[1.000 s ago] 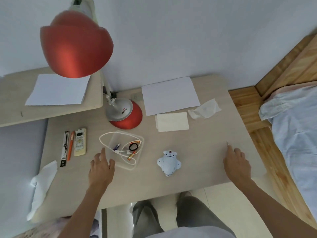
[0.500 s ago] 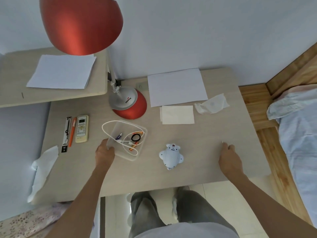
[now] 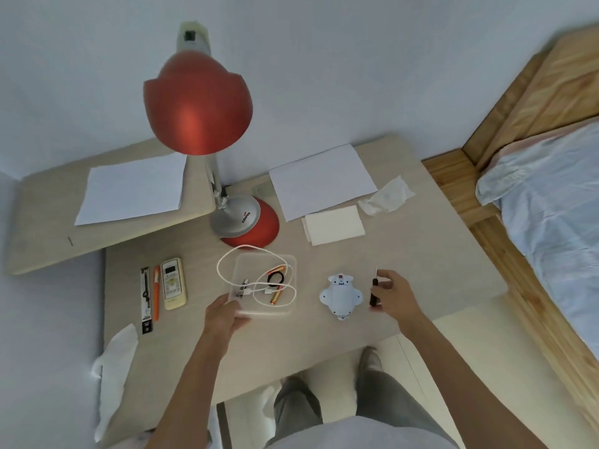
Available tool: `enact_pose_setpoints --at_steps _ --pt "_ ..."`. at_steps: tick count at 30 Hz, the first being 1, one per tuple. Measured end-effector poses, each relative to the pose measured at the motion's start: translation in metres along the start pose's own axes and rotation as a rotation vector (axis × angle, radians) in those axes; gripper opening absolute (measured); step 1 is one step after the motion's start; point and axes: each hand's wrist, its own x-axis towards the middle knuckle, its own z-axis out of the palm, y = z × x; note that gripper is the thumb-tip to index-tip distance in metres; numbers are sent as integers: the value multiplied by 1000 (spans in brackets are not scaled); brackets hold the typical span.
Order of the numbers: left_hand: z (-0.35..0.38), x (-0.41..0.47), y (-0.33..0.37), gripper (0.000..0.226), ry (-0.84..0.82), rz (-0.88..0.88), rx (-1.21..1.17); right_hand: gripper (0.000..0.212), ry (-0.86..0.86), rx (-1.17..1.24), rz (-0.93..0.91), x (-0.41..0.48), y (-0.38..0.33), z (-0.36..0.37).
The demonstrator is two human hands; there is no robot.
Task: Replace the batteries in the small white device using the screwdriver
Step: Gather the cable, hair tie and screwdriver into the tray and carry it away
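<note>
Now the right hand [image 3: 393, 298] is gripping the screwdriver [image 3: 374, 293], having carried it in from the surface's [image 3: 421, 254] right edge to just beside the device [image 3: 340, 296]. The left hand [image 3: 223, 315] is still pinching the tray's [image 3: 288, 264] near corner, batteries [image 3: 275, 296] lying inside.

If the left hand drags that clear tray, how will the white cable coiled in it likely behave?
The white cable looks thin and floppy, so it would probably sag and shift rather than hold its loops. One loop hangs past the clear tray rim, so it may snag or trail on the desk. The left hand grips the near corner.
</note>
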Motion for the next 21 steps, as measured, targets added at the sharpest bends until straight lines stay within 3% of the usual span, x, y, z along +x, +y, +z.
enact_pose_setpoints --at_steps 6,10,21 --pt "-1 -46 21 29 -157 87 7 34 -102 226 -88 -75 -26 -3" --pt "21 -95 45 37 -266 206 -2 33 -127 319 -170 -117 -39 -28" --pt "149 -260 59 64 -644 524 165 34 -15 410 -410 -223 -35 -201"
